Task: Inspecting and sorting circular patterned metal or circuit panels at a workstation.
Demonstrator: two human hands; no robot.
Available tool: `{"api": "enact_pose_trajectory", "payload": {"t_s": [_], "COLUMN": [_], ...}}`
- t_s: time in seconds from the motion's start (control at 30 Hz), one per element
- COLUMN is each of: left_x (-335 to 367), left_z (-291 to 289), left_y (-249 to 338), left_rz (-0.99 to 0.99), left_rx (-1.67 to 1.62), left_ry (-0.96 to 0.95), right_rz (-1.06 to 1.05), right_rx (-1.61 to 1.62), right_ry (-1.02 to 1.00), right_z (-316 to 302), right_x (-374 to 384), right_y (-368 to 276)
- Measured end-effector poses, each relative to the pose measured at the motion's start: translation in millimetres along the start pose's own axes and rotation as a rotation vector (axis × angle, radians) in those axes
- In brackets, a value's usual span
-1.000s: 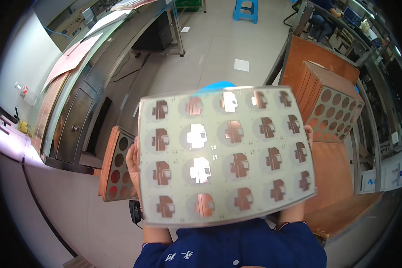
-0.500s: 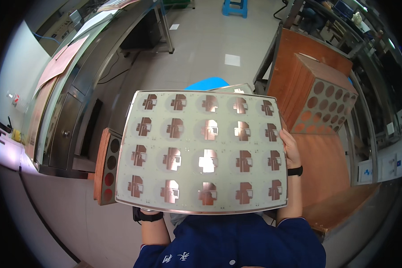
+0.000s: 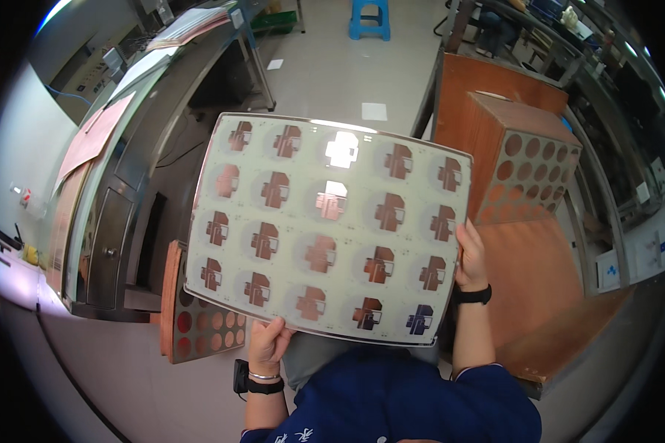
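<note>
While the patterned panel [image 3: 355, 232] sits mid-view, turned slightly clockwise | left hand [image 3: 268, 345] pinches its edge at 7 o'clock, right hand [image 3: 473, 258] grips at 3 | risk: unsupported 11-o'clock corner could dip if either grip slips

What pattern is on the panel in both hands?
Rows of mostly coppery shapes on the pale green panel, best in the head view.

Left hand [image 3: 268, 345] partly hidden under panel [image 3: 295, 215]; blue stool [image 3: 369, 30] cut by top edge.
</note>
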State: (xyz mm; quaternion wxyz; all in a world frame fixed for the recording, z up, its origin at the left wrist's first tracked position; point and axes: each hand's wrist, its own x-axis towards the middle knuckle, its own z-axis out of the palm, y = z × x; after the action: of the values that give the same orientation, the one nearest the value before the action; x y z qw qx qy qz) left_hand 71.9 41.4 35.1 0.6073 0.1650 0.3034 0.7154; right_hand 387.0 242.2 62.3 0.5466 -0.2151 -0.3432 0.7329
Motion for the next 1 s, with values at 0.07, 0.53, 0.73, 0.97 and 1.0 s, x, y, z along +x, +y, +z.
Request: {"api": "enact_pose_trajectory", "payload": {"t_s": [0.07, 0.53, 0.73, 0.97, 1.0], "left_x": [5.1, 17.6, 42.7, 50.5, 50.6], "left_z": [-2.0, -1.9, 28.4, 54.2, 48.4], "left_y": [-0.8, 12.0, 17.5, 17.5, 16.1], "left_rz": [0.018, -0.030, 0.171, 0.134, 0.121], "left_rx": [0.041, 0.127, 0.102, 0.197, 0.198], "left_ry": [0.024, -0.021, 0.010, -0.117, -0.124], "right_rz": [0.000, 0.109, 0.065, -0.377, -0.448], "right_rx": [-0.041, 0.068, 0.109, 0.137, 0.105], "right_ry": [0.056, -0.050, 0.023, 0.259, 0.329], "right_z": [-11.5, -51.1, -35.4, -49.1, -53.9], "right_x": [-4.1, -28.1, -28.8, -41.0, -43.6], "right_y": [1.8, 6.7, 16.6, -22.6, -33.8]}}
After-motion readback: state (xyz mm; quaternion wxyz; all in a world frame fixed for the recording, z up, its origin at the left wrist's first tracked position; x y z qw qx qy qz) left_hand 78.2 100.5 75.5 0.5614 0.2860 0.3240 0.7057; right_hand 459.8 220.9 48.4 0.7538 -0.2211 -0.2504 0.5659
